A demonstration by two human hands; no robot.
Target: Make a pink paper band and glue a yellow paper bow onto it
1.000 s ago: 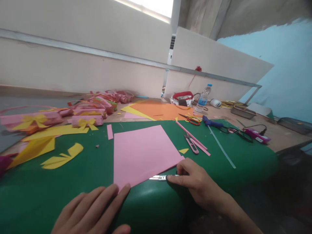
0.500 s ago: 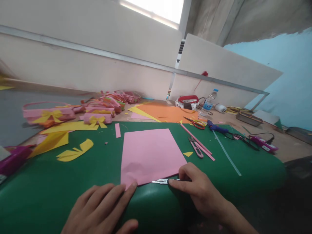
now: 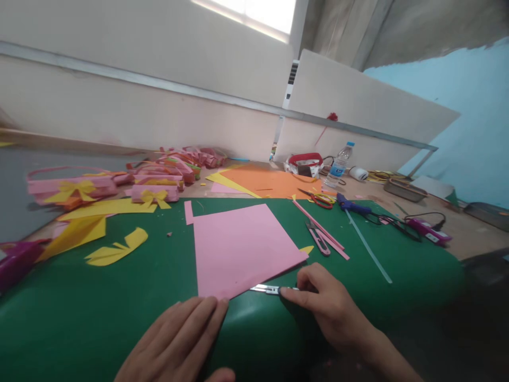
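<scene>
A pink square sheet [image 3: 238, 246], apparently foam or felt, lies flat on the green mat [image 3: 159, 281]. My left hand [image 3: 178, 337] is spread flat, its fingertips touching the sheet's near-left edge. In my right hand [image 3: 328, 302] is a utility knife [image 3: 272, 289], pinched between thumb and curled fingers; its silver blade points left, just below the sheet's near edge. Most of the handle is hidden in my hand. To the sheet's right lie pink-handled thread snips [image 3: 320, 241] beside thin pink strips [image 3: 332, 239]. A short pink strip [image 3: 189, 213] touches the sheet's far-left corner.
Yellow cut pieces [image 3: 117, 248] and pink bags with bows [image 3: 155, 193] are on the left. Behind are orange sheets [image 3: 270, 178], red-handled scissors [image 3: 321, 200] and a water bottle [image 3: 340, 165]. A blue glue gun [image 3: 352, 204] and a purple device [image 3: 428, 231] are at right.
The pink sheet has turned slightly and slid up and left, its right corner lifting away from my right hand. The knife has moved a little to the right, and my left fingers have drawn together.
</scene>
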